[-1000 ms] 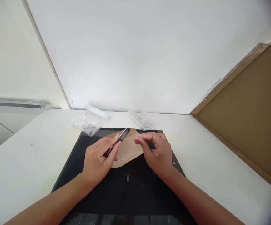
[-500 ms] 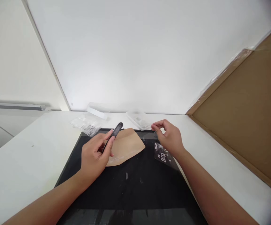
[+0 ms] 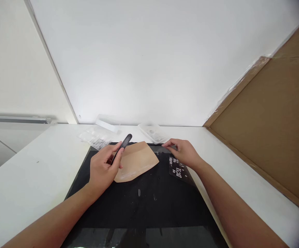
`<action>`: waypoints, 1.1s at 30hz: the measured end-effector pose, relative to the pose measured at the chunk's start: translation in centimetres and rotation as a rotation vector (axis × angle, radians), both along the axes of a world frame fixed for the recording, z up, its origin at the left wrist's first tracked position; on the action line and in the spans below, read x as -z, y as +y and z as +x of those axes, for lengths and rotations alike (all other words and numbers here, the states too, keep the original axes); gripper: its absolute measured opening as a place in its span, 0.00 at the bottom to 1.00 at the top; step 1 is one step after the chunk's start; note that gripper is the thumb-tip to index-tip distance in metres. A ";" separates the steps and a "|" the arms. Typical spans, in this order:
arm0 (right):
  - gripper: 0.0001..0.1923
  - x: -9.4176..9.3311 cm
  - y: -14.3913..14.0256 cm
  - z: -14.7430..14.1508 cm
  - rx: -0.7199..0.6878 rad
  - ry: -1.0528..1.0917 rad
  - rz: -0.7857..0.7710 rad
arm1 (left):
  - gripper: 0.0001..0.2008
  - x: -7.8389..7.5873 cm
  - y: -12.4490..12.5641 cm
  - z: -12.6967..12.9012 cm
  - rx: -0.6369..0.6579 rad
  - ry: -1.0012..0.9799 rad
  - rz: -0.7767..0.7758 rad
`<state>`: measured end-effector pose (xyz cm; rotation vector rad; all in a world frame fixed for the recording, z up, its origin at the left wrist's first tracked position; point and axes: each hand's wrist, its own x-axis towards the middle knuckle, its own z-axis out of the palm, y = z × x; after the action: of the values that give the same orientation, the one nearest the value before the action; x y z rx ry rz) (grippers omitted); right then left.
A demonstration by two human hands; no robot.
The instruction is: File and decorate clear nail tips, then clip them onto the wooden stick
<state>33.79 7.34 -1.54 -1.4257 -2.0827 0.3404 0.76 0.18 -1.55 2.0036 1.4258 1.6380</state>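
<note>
My left hand is closed around a slim, flat black stick with a rounded end, whose upper face has whitish marks. It slants up to the right above a tan sheet with angled corners, lying on the black mat. My right hand is pinched, thumb against fingers, over the mat's far edge; whatever sits between the fingertips is too small to make out. Just below that hand lies a dark card bearing several small pale rectangles. Close to the right fingertips stands a translucent shallow tray.
A clear plastic bag with a printed label and a white strip lie behind the mat's left corner. A small clear sliver rests on the mat. Cardboard stands along the right, a white wall behind.
My right hand has come slightly left and down from the tray, its fingertips now over the mat's far edge. The left hand still holds the black stick, with little movement.
</note>
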 end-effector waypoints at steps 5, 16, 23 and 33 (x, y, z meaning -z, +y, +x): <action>0.09 -0.1 -0.1 -0.3 0.002 0.023 0.001 | 0.13 0.1 0.1 -0.1 0.003 0.045 0.019; 0.14 -0.4 0.0 0.3 -0.048 -0.056 0.097 | 0.13 0.2 0.3 -0.2 0.016 0.060 0.047; 0.17 -0.6 -0.3 0.2 -0.012 -0.043 0.151 | 0.13 0.4 0.4 -0.1 0.010 0.035 0.070; 0.15 -2.4 -4.0 -3.8 -0.227 0.152 0.093 | 0.13 0.4 0.4 -0.3 0.119 0.034 0.037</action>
<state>29.96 3.31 0.90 -1.0775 -2.1092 0.4229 0.41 0.56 -1.91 2.1021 1.2700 1.5990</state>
